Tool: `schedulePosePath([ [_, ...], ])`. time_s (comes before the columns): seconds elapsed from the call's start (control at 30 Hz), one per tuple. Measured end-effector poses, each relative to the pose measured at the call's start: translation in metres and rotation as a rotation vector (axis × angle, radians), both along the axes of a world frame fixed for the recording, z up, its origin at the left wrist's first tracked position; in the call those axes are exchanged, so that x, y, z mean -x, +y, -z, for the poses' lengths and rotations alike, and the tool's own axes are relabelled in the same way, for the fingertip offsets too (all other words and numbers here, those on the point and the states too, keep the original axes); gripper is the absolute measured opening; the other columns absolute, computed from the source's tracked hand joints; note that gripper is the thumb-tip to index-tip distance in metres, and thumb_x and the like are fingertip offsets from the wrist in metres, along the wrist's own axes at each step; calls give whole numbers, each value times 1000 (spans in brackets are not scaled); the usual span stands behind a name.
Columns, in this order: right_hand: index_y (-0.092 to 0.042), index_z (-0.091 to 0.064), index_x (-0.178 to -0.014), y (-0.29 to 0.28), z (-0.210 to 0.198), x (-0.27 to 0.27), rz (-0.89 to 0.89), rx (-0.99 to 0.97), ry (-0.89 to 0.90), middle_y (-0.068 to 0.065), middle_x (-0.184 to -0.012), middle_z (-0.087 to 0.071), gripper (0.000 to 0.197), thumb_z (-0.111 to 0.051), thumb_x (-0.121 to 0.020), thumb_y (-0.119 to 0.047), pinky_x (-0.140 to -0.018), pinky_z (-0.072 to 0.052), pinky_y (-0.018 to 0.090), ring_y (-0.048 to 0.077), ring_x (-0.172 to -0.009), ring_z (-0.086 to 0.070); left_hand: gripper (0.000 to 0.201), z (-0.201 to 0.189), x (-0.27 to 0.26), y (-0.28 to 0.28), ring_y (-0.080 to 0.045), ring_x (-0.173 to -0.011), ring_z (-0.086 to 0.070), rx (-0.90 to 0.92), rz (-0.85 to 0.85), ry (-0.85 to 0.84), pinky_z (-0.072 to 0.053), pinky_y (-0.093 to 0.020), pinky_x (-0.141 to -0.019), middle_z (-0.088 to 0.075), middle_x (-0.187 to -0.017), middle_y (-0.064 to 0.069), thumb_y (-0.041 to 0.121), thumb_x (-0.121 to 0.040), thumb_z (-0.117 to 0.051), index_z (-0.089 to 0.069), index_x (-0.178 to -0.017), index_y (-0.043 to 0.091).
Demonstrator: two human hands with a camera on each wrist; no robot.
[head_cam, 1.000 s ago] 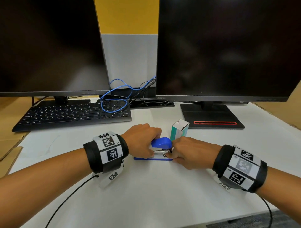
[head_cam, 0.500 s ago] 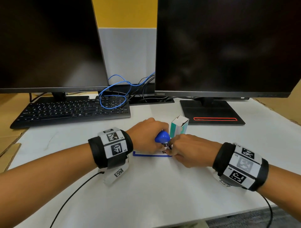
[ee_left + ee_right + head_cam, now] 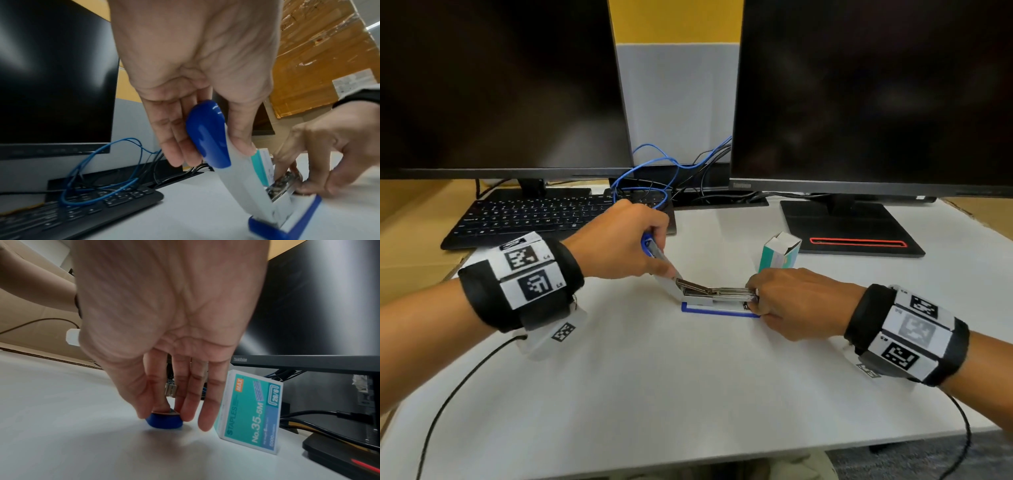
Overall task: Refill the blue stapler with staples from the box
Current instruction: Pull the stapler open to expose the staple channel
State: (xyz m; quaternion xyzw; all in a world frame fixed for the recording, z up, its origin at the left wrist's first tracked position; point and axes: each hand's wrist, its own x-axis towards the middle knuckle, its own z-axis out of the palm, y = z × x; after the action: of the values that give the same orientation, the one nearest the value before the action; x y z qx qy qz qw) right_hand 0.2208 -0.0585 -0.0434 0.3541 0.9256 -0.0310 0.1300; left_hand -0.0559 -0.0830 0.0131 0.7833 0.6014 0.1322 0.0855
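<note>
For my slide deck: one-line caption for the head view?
Left hand swings the stapler lid open while right hand steadies its base; staple box waits behind.

- Bare desk (image 3: 688, 394) lies open in front of the stapler (image 3: 717, 301).
- The staple box (image 3: 779, 255) stands just behind the right hand (image 3: 796, 301).
- Keyboard (image 3: 544, 219) and cables (image 3: 654, 178) crowd the back left.

stapler (image 3: 714, 298) front end hidden under the right hand (image 3: 796, 301), both monitors (image 3: 873, 96) cropped — keyboard (image 3: 82, 209) blurred

Head above; wrists close, stapler (image 3: 717, 299) shared
</note>
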Motion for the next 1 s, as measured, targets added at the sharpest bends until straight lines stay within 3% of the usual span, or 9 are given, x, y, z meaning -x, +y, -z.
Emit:
schedulePosePath([
  [0.1, -15, -65, -99, 1, -5, 1, -33, 17, 1, 2, -100, -56, 27, -42, -95, -29, -77, -42, 28, 21, -92, -53, 36, 1, 7, -3, -15, -63, -58, 20, -65, 182, -46, -32, -53, -64, -65, 7, 56, -66, -80, -66, -71, 23],
  [0.23, -13, -67, -100, 0, -8, 2, -52, 27, -3, 3, -100, -58, 29, -43, -95, -29, -88, -51, 33, 23, -96, -57, 41, 17, 14, -6, -18, -69, -61, 159, -145, 402, -46, -28, -58, -64, -69, 4, 62, -71, -74, -74, -72, 21],
  [0.4, -12, -69, -98, 4, -8, 4, -35, 31, -1, 2, -97, -60, 28, -47, -94, -29, -84, -53, 33, 22, -93, -60, 39, 29, 12, -5, -19, -68, -58, 209, -162, 383, -41, -26, -55, -62, -71, 2, 57, -76, -73, -76, -75, 18],
  [0.6, -17, -67, -111, 5, -11, 1, -29, 49, -9, -1, -110, -64, 28, -47, -96, -31, -92, -51, 32, 22, -104, -58, 38, 28, 12, -8, -19, -68, -61, 251, -123, 376, -53, -32, -64, -62, -66, 6, 58, -73, -73, -66, -64, 21],
  [0.77, -17, -67, -119, 6, -12, -4, -47, 43, -59, -1, -120, -64, 30, -49, -98, -28, -104, -46, 37, 25, -116, -57, 36, 27, 11, -7, -15, -79, -63, 271, -70, 338, -48, -27, -62, -70, -80, 8, 58, -74, -72, -73, -80, 22],
  [1.0, -20, -60, -129, 4, -5, -17, -74, 16, -56, -4, -140, -52, 34, -48, -99, -31, -112, -39, 39, 29, -135, -44, 27, 30, -3, -2, -17, -93, -62, 279, 9, 331, -52, -31, -72, -71, -90, 8, 47, -78, -72, -74, -88, 23],
])
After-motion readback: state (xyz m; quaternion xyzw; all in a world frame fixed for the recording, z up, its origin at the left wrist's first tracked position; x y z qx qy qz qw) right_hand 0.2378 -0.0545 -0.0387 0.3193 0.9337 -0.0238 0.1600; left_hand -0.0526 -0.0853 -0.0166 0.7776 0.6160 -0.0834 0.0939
